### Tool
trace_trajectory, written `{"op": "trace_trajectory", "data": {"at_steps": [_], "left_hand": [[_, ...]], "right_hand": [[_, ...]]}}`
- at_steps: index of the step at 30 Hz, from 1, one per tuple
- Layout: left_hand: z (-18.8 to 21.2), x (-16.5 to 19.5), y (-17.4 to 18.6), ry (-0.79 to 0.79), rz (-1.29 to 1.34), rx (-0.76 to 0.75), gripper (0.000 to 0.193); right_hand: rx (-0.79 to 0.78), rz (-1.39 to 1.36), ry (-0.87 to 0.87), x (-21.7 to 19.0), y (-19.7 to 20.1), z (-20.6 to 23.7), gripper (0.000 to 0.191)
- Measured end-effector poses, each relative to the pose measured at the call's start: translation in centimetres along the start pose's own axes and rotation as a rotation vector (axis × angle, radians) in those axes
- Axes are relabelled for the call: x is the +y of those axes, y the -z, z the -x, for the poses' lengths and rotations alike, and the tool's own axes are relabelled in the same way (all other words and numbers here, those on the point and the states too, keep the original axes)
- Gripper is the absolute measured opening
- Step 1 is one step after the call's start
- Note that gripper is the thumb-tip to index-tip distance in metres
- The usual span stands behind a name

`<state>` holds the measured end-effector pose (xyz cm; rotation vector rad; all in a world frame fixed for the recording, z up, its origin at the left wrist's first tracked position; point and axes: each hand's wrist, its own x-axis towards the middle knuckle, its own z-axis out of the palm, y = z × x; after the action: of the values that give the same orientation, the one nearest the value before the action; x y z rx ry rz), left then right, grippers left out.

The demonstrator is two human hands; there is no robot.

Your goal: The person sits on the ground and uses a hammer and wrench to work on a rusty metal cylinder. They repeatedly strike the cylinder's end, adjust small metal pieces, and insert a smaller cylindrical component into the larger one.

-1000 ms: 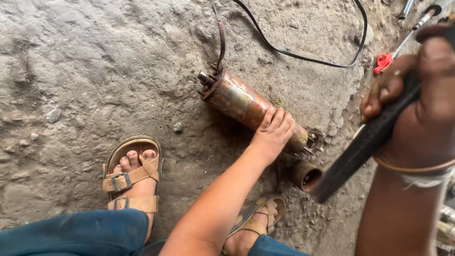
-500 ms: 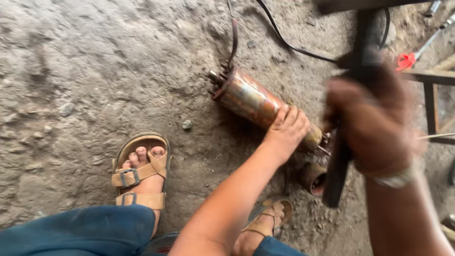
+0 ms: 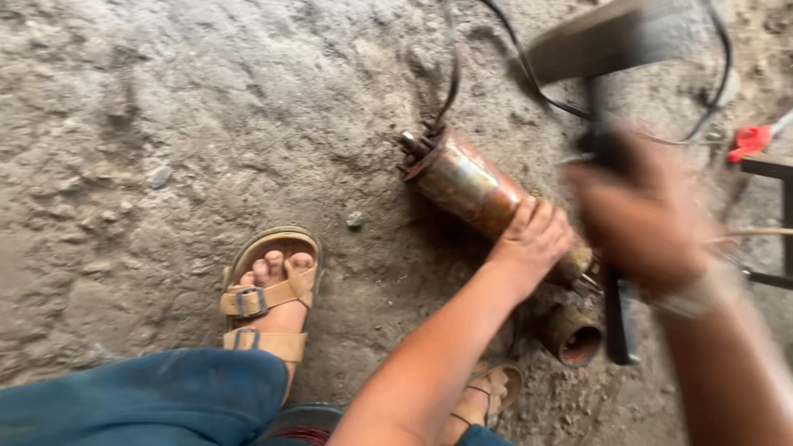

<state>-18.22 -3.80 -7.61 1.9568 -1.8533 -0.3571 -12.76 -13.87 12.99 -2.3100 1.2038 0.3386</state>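
Observation:
A rusty brown metal cylinder [image 3: 467,186] lies on the rough ground, a black cable [image 3: 450,74] leaving its far end. My left hand [image 3: 533,239] presses flat on the cylinder's near end. A short rusty pipe piece [image 3: 570,334] lies just beside that end. My right hand [image 3: 648,219], blurred by motion, is shut on a dark long-handled tool [image 3: 615,248] whose wide head [image 3: 595,45] is raised above the cylinder.
My sandalled left foot [image 3: 268,297] rests on the ground at lower left, my other sandal [image 3: 487,396] under my arm. A red-handled tool [image 3: 750,140] and a dark metal frame [image 3: 772,169] lie at the right edge. Small stones dot the ground.
My right hand has swung the dark tool from a slanted hold at the right to upright, its head now raised over the cylinder. My left hand stays on the cylinder.

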Motion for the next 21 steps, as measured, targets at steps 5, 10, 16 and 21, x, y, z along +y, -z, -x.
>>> {"op": "trace_trajectory", "data": {"at_steps": [5,10,16,21], "left_hand": [[1.1,-0.1,1.2,0.014,-0.044,0.037,0.038],[0.9,-0.2,0.4,0.009,0.149,0.076,0.039],[0.7,-0.5,0.4,0.007,0.126,0.079,0.04],[1.2,-0.3,1.1,-0.017,-0.007,0.079,0.041]], "right_hand": [[0.148,-0.86,0.013,-3.4,2.8,4.5,0.026],[-0.092,0.087,0.022,-5.2,-5.8,-0.7,0.03],[-0.133,-0.687,-0.303,-1.3,-3.4,0.0,0.023],[0.26,-0.923,-0.008,-3.7,2.3,2.6,0.015]]}}
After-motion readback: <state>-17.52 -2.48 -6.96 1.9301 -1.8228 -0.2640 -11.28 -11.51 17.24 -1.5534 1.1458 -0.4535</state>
